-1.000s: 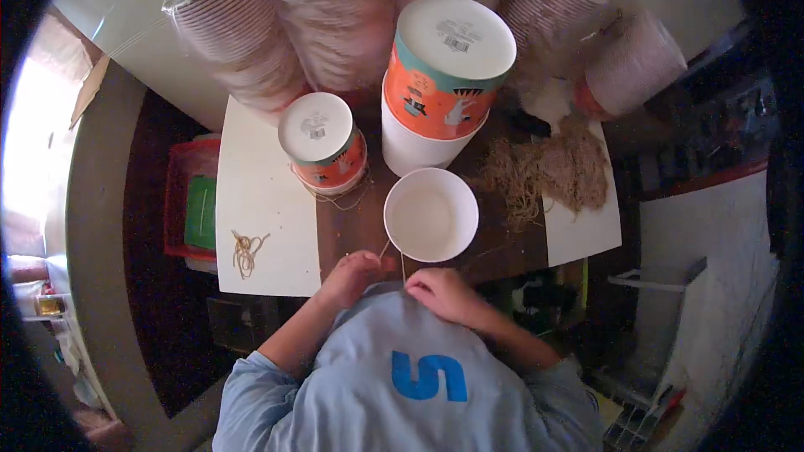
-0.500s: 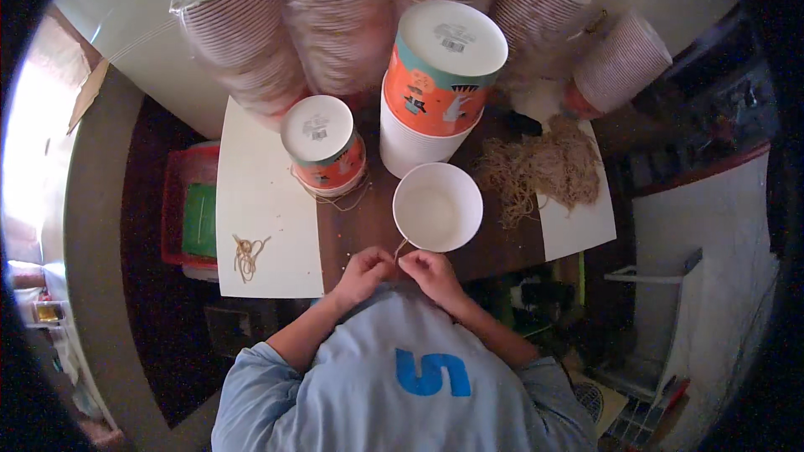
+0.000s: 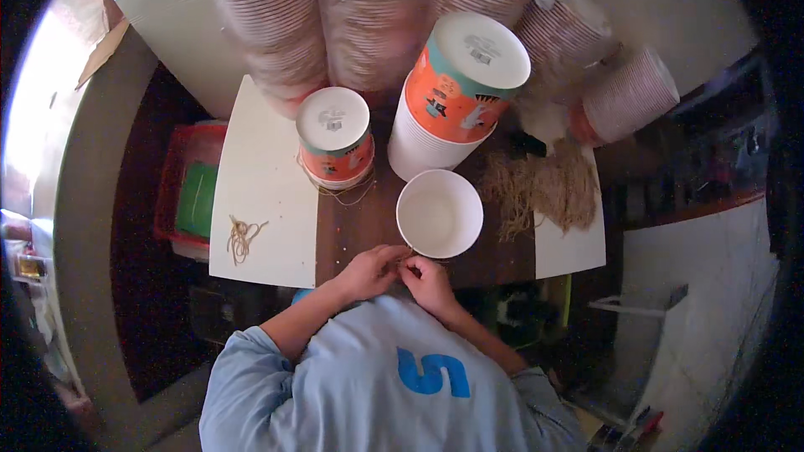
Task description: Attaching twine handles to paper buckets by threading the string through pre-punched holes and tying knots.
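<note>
An upright white paper tub [image 3: 440, 214] with its mouth toward me stands close to the table's front edge. Just below its near rim, my left hand [image 3: 371, 273] and my right hand [image 3: 430, 285] meet with bent, pinching fingers. A thin piece of brown string [image 3: 410, 250] runs between the fingertips and the tub's rim; the fingers hide most of it. Behind the tub, a tall stack of white tubs is topped by an upturned orange-and-green printed tub [image 3: 471, 79]. A shorter stack with a similar printed tub [image 3: 335, 138] on top stands to the left, loose string looped around its base.
A tangled heap of brown string [image 3: 565, 188] lies at the right over a white board. Several cut strings [image 3: 244, 238] rest on the left white board [image 3: 264, 167]. Plastic-wrapped tub stacks [image 3: 381, 25] line the back. A red crate [image 3: 172, 192] sits beyond the table's left side.
The whole view has shifted and tilted slightly. My hands have come closer together below the tub's rim, and less of the string shows between them.
</note>
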A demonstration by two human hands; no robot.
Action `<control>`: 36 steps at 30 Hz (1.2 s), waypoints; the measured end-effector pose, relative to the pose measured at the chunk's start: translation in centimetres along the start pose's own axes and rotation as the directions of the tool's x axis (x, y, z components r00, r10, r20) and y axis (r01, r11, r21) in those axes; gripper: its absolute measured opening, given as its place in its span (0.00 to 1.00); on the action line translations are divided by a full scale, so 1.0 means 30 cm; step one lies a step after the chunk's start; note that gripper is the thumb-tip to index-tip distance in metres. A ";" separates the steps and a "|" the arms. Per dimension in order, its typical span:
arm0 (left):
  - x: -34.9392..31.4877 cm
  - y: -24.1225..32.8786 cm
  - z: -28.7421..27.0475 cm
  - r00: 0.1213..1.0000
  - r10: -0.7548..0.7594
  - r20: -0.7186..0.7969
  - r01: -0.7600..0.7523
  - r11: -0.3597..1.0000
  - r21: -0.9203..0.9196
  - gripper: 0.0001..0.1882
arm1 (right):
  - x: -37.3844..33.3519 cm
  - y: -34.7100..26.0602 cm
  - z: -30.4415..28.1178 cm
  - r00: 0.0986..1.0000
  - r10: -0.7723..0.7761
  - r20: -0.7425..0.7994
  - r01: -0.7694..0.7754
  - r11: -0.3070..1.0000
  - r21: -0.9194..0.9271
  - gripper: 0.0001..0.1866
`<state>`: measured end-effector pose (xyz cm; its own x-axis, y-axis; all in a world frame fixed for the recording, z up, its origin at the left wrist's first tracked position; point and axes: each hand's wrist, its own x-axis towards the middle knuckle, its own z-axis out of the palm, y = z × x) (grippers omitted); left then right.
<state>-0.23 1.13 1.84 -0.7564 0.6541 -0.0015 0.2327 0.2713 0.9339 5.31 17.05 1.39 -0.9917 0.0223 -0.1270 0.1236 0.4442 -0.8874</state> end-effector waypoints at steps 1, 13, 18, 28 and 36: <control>0.002 0.000 0.001 1.000 0.001 -0.004 -0.001 1.000 -0.001 0.25 | 0.001 -0.003 -0.002 1.000 -0.012 -0.020 0.012 1.000 0.006 0.07; 0.021 -0.002 0.034 0.964 -0.007 -0.267 0.044 0.990 0.133 0.09 | 0.018 0.029 0.023 0.977 -0.162 -0.136 0.105 0.929 -0.356 0.08; 0.014 -0.049 0.065 0.857 -0.513 0.052 0.397 0.593 -0.701 0.08 | 0.023 0.017 0.044 0.945 -0.224 -0.237 0.137 0.932 -0.336 0.07; 0.017 0.011 0.048 0.741 -0.622 0.254 0.512 0.278 -0.813 0.07 | 0.014 0.060 0.068 0.947 0.322 0.021 -0.253 0.701 0.667 0.11; 0.001 -0.016 0.080 0.779 -0.623 0.078 0.421 0.425 -0.801 0.10 | -0.003 0.037 0.061 0.918 0.335 0.213 -0.316 0.291 0.903 0.14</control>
<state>1.10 2.72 0.55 -0.6859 0.3957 -0.6107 -0.7091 -0.1749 0.6831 5.61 15.91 -0.40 -0.8609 -0.0217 -0.5084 0.3823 -0.6869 -0.6181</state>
